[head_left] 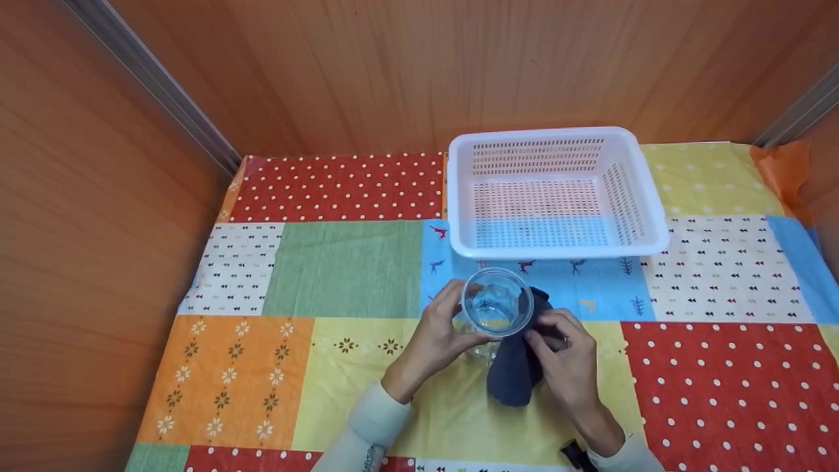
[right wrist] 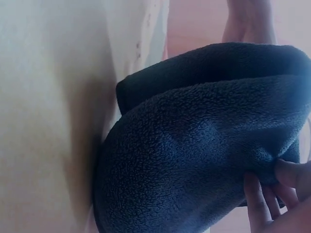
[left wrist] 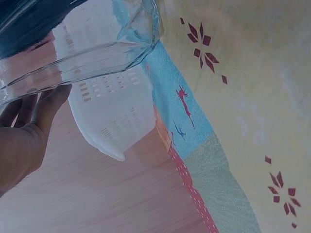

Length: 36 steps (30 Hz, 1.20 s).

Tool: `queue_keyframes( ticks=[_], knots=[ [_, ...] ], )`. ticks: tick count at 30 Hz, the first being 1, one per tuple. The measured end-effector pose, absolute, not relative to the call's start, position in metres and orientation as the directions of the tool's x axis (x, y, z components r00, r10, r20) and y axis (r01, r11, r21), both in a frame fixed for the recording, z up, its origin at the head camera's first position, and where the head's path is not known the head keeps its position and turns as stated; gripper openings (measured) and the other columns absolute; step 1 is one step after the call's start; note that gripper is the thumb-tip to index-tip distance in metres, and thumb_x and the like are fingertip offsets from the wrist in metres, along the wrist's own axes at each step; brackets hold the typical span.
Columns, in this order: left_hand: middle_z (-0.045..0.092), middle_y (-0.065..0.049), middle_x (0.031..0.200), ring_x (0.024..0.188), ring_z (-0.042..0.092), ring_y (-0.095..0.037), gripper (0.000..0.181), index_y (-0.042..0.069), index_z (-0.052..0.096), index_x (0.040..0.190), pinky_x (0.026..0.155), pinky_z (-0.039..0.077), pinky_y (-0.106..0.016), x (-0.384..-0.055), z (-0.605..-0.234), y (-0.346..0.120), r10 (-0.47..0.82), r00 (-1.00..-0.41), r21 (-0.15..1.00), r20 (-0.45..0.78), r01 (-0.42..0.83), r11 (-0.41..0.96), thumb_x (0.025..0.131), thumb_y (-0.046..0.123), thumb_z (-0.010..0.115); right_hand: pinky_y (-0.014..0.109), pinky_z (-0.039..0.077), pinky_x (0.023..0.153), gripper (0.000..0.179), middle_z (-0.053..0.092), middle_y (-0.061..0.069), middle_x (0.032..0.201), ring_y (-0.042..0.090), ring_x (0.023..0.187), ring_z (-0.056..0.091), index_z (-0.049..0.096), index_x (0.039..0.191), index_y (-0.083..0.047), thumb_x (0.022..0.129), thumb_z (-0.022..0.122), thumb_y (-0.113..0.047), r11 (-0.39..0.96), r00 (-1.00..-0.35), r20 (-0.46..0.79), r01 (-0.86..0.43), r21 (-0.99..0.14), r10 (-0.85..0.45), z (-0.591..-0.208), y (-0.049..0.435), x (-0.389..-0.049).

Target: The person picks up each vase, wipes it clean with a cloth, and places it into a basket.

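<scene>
A clear glass jar (head_left: 496, 308) with a round open mouth is tilted toward the head camera, just in front of the basket. My left hand (head_left: 446, 329) grips it from the left side, fingers behind and thumb near the rim. In the left wrist view the jar's faceted wall (left wrist: 107, 58) shows beside the fingertips. On the jar's right side hangs a dark grey-blue fleecy cloth (head_left: 512, 370), which my right hand (head_left: 565, 351) pinches between thumb and fingers. The right wrist view shows the cloth (right wrist: 194, 141) draped in folds, hiding the jar from that side.
A white perforated plastic basket (head_left: 557, 251) stands behind the hands with nothing in it. A patchwork-print tablecloth (head_left: 354, 269) covers the table. Wooden panels (head_left: 393, 72) rise at the back and the left. A small black object (head_left: 577, 453) is by the right wrist.
</scene>
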<state>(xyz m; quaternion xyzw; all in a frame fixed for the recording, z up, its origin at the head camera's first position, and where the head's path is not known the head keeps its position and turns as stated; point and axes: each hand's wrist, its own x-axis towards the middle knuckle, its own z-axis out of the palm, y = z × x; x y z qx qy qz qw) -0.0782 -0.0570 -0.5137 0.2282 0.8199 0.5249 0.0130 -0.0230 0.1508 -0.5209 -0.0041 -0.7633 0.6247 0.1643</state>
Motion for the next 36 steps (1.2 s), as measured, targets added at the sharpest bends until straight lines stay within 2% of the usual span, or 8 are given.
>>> queue_keyframes(
  ticks=[3, 7, 14, 20, 24, 27, 31, 36],
  knots=[
    [0.061, -0.017, 0.135, 0.128, 0.061, -0.026, 0.07, 0.005, 0.058, 0.141, 0.108, 0.055, -0.039, -0.078, -0.514, -0.057, 0.39, -0.892, 0.865, 0.227, 0.369, 0.341, 0.082, 0.015, 0.093, 0.015, 0.059, 0.082, 0.017, 0.069, 0.016, 0.104, 0.003, 0.098, 0.065, 0.075, 0.099, 0.006, 0.086, 0.076, 0.017, 0.262, -0.953, 0.237, -0.185, -0.947, 0.186, -0.523, 0.154, -0.024],
    [0.061, -0.017, 0.135, 0.128, 0.061, -0.023, 0.071, 0.006, 0.057, 0.142, 0.107, 0.055, -0.039, -0.078, -0.514, -0.057, 0.39, -0.891, 0.861, 0.232, 0.374, 0.344, 0.081, 0.014, 0.093, 0.015, 0.058, 0.083, 0.016, 0.07, 0.013, 0.107, 0.011, 0.101, 0.067, 0.075, 0.099, 0.004, 0.086, 0.078, 0.014, 0.327, -0.965, 0.217, -0.16, -0.931, 0.147, -0.528, 0.159, -0.025],
    [0.061, -0.016, 0.134, 0.127, 0.061, -0.024, 0.072, 0.0, 0.058, 0.14, 0.106, 0.055, -0.04, -0.078, -0.513, -0.057, 0.388, -0.889, 0.862, 0.243, 0.382, 0.334, 0.08, 0.014, 0.095, 0.027, 0.062, 0.084, 0.02, 0.068, 0.013, 0.107, 0.028, 0.103, 0.069, 0.072, 0.098, 0.003, 0.085, 0.077, 0.018, 0.39, -0.987, 0.136, -0.09, -0.916, 0.091, -0.542, 0.164, -0.026],
    [0.06, -0.016, 0.136, 0.128, 0.061, -0.035, 0.073, 0.002, 0.057, 0.143, 0.108, 0.054, -0.041, -0.078, -0.512, -0.058, 0.392, -0.892, 0.877, 0.225, 0.36, 0.317, 0.081, 0.013, 0.094, 0.037, 0.065, 0.081, 0.022, 0.067, 0.013, 0.105, 0.032, 0.105, 0.068, 0.069, 0.098, 0.002, 0.085, 0.076, 0.018, 0.447, -0.996, 0.061, -0.024, -0.894, 0.068, -0.551, 0.167, -0.027],
    [0.06, -0.015, 0.137, 0.129, 0.061, -0.034, 0.074, 0.006, 0.056, 0.145, 0.109, 0.054, -0.04, -0.078, -0.513, -0.058, 0.394, -0.891, 0.877, 0.224, 0.361, 0.317, 0.082, 0.014, 0.093, 0.038, 0.065, 0.079, 0.022, 0.069, 0.014, 0.102, 0.033, 0.103, 0.07, 0.069, 0.097, 0.001, 0.084, 0.077, 0.018, 0.454, -0.994, 0.079, -0.038, -0.89, 0.071, -0.554, 0.167, -0.027],
    [0.06, -0.012, 0.137, 0.129, 0.061, -0.028, 0.074, 0.008, 0.056, 0.145, 0.108, 0.054, -0.039, -0.078, -0.514, -0.058, 0.391, -0.894, 0.877, 0.217, 0.355, 0.324, 0.082, 0.015, 0.093, 0.03, 0.064, 0.079, 0.022, 0.07, 0.014, 0.103, 0.03, 0.1, 0.072, 0.07, 0.099, 0.002, 0.085, 0.077, 0.017, 0.415, -0.993, 0.074, -0.029, -0.909, 0.093, -0.555, 0.167, -0.026],
    [0.061, -0.007, 0.136, 0.128, 0.06, -0.02, 0.073, 0.01, 0.057, 0.145, 0.109, 0.054, -0.038, -0.078, -0.514, -0.058, 0.389, -0.896, 0.88, 0.213, 0.349, 0.323, 0.082, 0.015, 0.093, 0.019, 0.06, 0.08, 0.02, 0.07, 0.016, 0.107, 0.014, 0.1, 0.07, 0.073, 0.102, 0.003, 0.087, 0.076, 0.016, 0.339, -0.989, 0.065, -0.015, -0.941, 0.135, -0.55, 0.164, -0.024],
    [0.061, -0.005, 0.135, 0.128, 0.061, -0.02, 0.072, 0.01, 0.058, 0.144, 0.108, 0.054, -0.037, -0.079, -0.515, -0.058, 0.385, -0.895, 0.875, 0.224, 0.359, 0.325, 0.081, 0.014, 0.094, 0.014, 0.058, 0.083, 0.019, 0.07, 0.018, 0.11, 0.001, 0.102, 0.066, 0.075, 0.104, 0.006, 0.087, 0.077, 0.015, 0.272, -0.975, 0.146, -0.096, -0.958, 0.17, -0.535, 0.158, -0.023]
  ],
)
